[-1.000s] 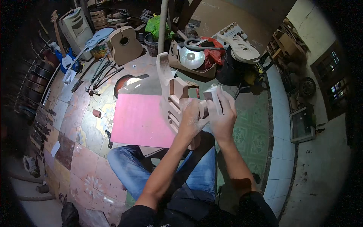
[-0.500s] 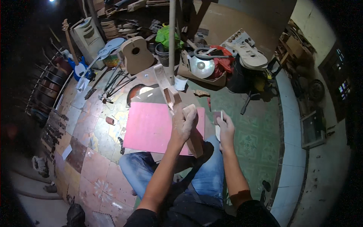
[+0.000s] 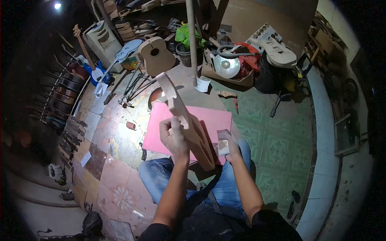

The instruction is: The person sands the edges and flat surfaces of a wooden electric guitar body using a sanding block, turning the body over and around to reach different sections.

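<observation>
A bare wooden guitar body [image 3: 198, 141] stands tilted on edge above my lap, its narrow side toward me. My left hand [image 3: 173, 134] is closed on its left side, near the upper part. To the right of the wood, my right hand [image 3: 233, 151] grips a pale sanding block [image 3: 222, 148] with brown sandpaper [image 3: 222, 135] showing at its top. The block is close to the guitar body; a gap or light touch cannot be told apart. Under both lies a flat pink board [image 3: 157, 132], in front of my knees.
An acoustic guitar body [image 3: 156, 54], a blue guitar [image 3: 96, 74] and a rack of guitars [image 3: 66, 90] stand at the far left. A pole [image 3: 192, 44] rises beyond the board. A cardboard box [image 3: 229, 79] holds clutter. A screwdriver [image 3: 276, 105] lies on green tiles.
The guitar body has turned, showing more of its side. My left hand has shifted left along it. My right hand has come inward and lower with the sanding block, now turned toward me.
</observation>
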The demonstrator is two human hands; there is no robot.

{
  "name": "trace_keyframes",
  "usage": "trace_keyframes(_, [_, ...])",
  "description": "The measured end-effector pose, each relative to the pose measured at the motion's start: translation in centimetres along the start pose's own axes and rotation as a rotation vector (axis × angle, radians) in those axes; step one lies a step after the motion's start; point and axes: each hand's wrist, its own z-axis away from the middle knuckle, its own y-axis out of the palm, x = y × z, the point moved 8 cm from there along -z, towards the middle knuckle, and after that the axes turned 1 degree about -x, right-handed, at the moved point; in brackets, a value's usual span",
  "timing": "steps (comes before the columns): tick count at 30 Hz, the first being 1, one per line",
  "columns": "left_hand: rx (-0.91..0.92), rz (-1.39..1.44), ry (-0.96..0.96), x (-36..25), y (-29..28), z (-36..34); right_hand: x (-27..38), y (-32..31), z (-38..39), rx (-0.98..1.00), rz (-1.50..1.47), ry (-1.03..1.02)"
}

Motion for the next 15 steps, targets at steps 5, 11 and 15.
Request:
trace_keyframes(5, [0.033,-0.003,0.072,1.5,-2.5,-1.3,-2.9,-6.2,-8.5,-0.203,0.334,-0.156])
trace_keyframes(11, [0.244,0.067,0.216,1.0,-4.0,-1.7,-3.1,-5.8,-8.3,-0.329,0.838,-0.366])
trace_keyframes(15, [0.423,0.108,0.267,1.0,-3.5,-1.6,-0.9,-4.3,-6.3,-0.346,1.084,-0.84])
